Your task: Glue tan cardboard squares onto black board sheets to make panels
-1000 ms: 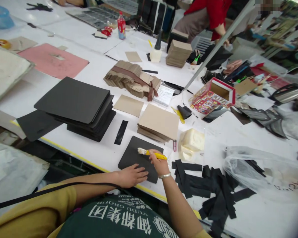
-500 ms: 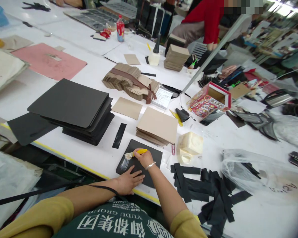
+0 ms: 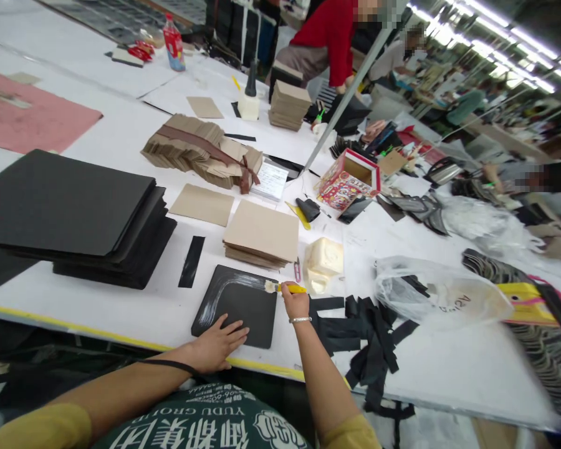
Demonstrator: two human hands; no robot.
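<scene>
Brush (image 3: 284, 288) is gripped in your right hand (image 3: 296, 303), fingers closed round the yellow handle, bristles pointing left at the far edge of the black panel (image 3: 250, 315), near its far right corner. Your left hand (image 3: 220, 343) is open, fingers spread on the panel's near edge, not gripping. Panel lies flat on the table (image 3: 477, 374), near the yellow-striped edge in front of you. A whitish smear (image 3: 222, 284) curves up its left side and along the far edge to the bristles.

Just beyond the panel: board stack (image 3: 260, 234), with a loose board (image 3: 202, 204) to its left. Pink clip (image 3: 297, 270) and cream container (image 3: 325, 259) sit right of that stack. One black strip (image 3: 191, 262) lies left of the panel, between it and the big black stack (image 3: 70, 202).

Right of your right hand: heaped black strips (image 3: 341, 333), some hanging over the edge, then a clear bag (image 3: 430, 293). Farther back: tied bundle (image 3: 191, 146), notepad (image 3: 271, 181), red-rimmed box (image 3: 348, 181), and red-capped bottle (image 3: 174, 43). Person in red (image 3: 327, 47) is across the table.
</scene>
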